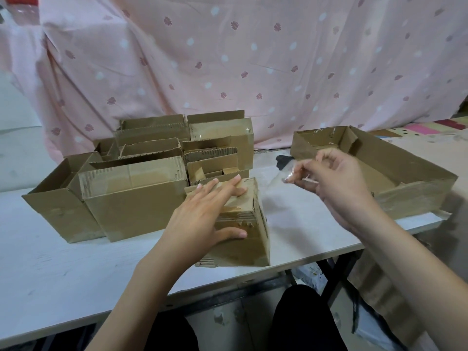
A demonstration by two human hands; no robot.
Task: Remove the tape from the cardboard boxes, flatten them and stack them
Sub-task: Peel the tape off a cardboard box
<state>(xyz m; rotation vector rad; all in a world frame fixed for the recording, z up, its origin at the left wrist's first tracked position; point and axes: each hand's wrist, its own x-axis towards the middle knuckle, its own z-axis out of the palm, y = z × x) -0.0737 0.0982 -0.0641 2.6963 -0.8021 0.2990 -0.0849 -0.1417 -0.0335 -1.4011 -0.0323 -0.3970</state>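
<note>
Left hand flat on the box, right hand pinching peeled tape

The left hand [202, 214] lies with straight fingers on the small brown cardboard box [243, 229] sitting on the white table [63, 269]. Just right of that box, the right hand [339, 183] is raised with fingers curled, pinching a strip of clear tape [288, 173]. No readable writing anywhere on the cardboard.

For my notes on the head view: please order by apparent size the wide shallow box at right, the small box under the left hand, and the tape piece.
1. Wide shallow box
2. Small box, though nearer the camera
3. Tape piece
</note>
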